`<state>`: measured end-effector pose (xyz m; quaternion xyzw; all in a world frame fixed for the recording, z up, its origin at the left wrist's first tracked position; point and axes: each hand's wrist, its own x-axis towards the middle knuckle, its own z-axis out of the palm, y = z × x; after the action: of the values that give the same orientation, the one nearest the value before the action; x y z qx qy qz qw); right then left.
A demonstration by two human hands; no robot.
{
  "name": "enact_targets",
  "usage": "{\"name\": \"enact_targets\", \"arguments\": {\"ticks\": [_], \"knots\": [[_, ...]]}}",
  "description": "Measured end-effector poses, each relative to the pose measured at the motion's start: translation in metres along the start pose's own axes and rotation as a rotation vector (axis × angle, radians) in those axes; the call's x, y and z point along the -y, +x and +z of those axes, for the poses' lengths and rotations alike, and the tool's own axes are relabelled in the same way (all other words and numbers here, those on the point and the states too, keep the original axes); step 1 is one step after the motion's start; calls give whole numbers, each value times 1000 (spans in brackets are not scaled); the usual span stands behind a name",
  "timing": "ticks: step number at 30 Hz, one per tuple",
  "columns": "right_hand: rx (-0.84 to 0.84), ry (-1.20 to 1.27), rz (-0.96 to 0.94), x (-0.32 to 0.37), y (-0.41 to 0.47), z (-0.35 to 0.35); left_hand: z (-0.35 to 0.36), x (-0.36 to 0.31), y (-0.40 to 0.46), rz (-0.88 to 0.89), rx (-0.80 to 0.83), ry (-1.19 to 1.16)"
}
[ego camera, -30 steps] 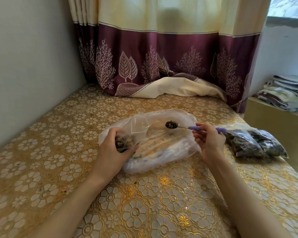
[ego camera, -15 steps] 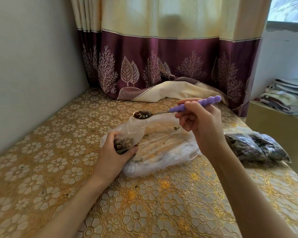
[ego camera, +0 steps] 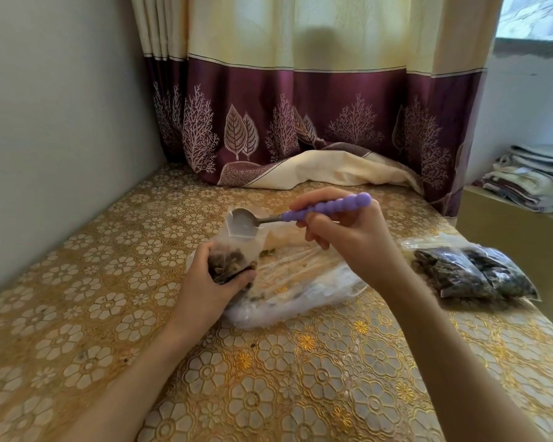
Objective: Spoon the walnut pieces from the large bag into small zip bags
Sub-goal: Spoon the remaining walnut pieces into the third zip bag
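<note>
Left hand (ego camera: 205,290) grips small zip bag (ego camera: 233,250) upright above large bag (ego camera: 297,279), catching spills; right hand (ego camera: 348,237) pinches spoon (ego camera: 300,215), tipped into its mouth.

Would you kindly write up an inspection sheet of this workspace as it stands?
Surface: gold floral tablecloth.
Job's things: large bag lying flat; small zip bag part-filled with walnut pieces; spoon at its mouth.
Clutter: filled bags on the right.
Grippers: left hand grips the small zip bag; right hand holds the spoon.
Cables: nothing seen.
Surroundings: curtain, folded cloths.
</note>
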<state>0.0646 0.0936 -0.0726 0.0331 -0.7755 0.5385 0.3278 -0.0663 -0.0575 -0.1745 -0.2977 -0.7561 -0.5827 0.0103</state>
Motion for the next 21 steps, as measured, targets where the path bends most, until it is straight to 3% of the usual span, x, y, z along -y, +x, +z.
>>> {"name": "enact_targets", "arguments": {"ticks": [4,8,10,15,21], "knots": [[-106,174,-20,-3,2,-2,-1,-6,-1,-7,-7,-69],[-383,491,96,-14,8,-7,-6,-14,-1,31,-64,-108],[-482,526,170,-24,9,-11,-10,-18,0,55,-96,-148],[-487,247,374,-57,3,-9,-25,-19,5,60,-234,-189],[-401,-23,386,-76,-1,1,-31,-7,12,37,-302,-140]]}}
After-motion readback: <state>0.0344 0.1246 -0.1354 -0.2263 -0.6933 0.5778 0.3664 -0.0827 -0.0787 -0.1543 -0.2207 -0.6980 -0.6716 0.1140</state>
